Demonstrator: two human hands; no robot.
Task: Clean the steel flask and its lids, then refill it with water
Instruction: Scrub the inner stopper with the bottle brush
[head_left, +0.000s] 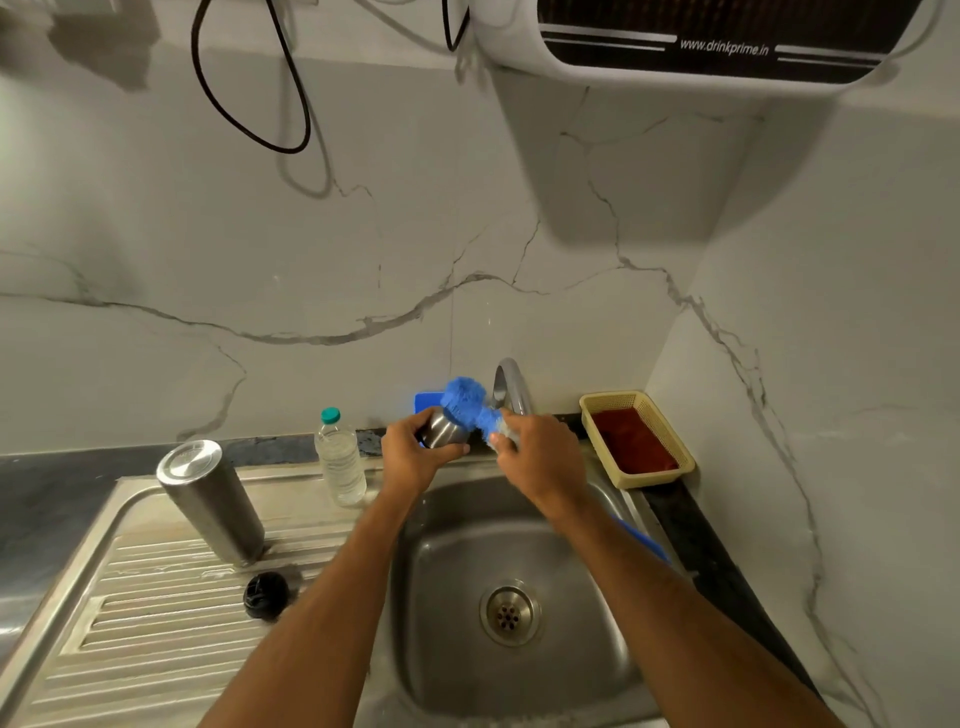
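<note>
Over the steel sink (519, 525), the left hand (410, 457) grips a steel lid (442, 429) while the right hand (540, 460) clamps a blue brush (465, 402) against it, flask (210, 501) standing left of both; a wet lid could slip

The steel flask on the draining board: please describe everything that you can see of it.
The steel flask is a tall cylinder of brushed, silver-grey metal. It stands upside down on the ribbed draining board, left of the sink basin, so its flat round base, marked with concentric rings, faces up. It looks tilted toward the left, perhaps only from the wide lens. Its mouth is hidden below. Neither hand touches it. A black lid lies apart in front, a plastic water bottle behind to the right.
</note>
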